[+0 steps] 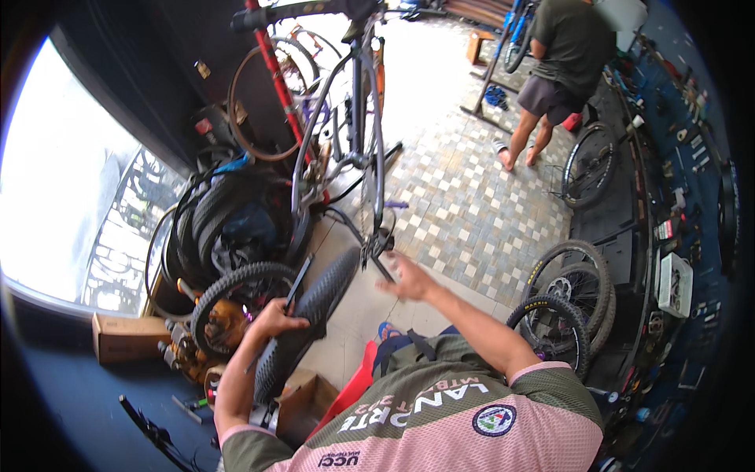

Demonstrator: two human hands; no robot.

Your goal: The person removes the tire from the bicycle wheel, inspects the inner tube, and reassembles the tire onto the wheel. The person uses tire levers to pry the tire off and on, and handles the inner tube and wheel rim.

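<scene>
A bicycle wheel with a black knobby tire point(329, 289) stands tilted in front of me, seen nearly edge-on. My left hand point(281, 319) is closed on its left side, the thumb lying toward the tread. A thin dark bar point(300, 278) shows just above that hand; what it belongs to is unclear. My right hand point(407, 278) reaches forward, smeared by motion, beside the rear derailleur point(379, 242). Whether its fingers touch the derailleur is not plain. Above hangs a grey bicycle frame point(358, 102), its rear end pointing down toward the wheel's upper edge.
Several tires point(212, 212) are heaped at the left, with another wheel point(236, 303) and a cardboard box point(126, 337) near them. More wheels point(566, 291) lean at the right. A person point(570, 55) stands by a blue bicycle point(515, 31). Tools line the right wall.
</scene>
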